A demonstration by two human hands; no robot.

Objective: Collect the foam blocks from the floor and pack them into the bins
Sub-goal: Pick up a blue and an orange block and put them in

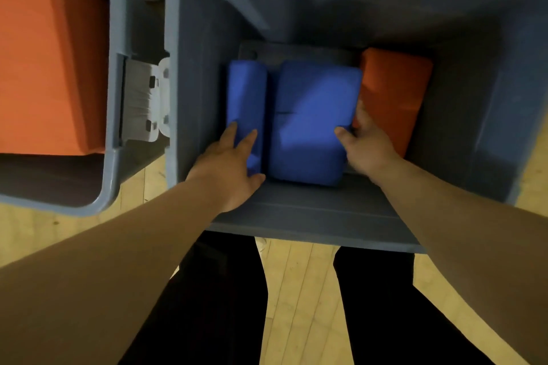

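I look down into a deep grey bin. On its bottom lie a narrow blue foam block at the left, a wide blue foam block in the middle and an orange foam block leaning at the right. My left hand lies on the narrow blue block with its fingers straight. My right hand grips the right edge of the wide blue block, thumb on top, fingers tucked between it and the orange block.
A second grey bin stands to the left, holding a large orange foam block; a white latch sits between the bins. Wooden floor and my dark trouser legs fill the lower frame.
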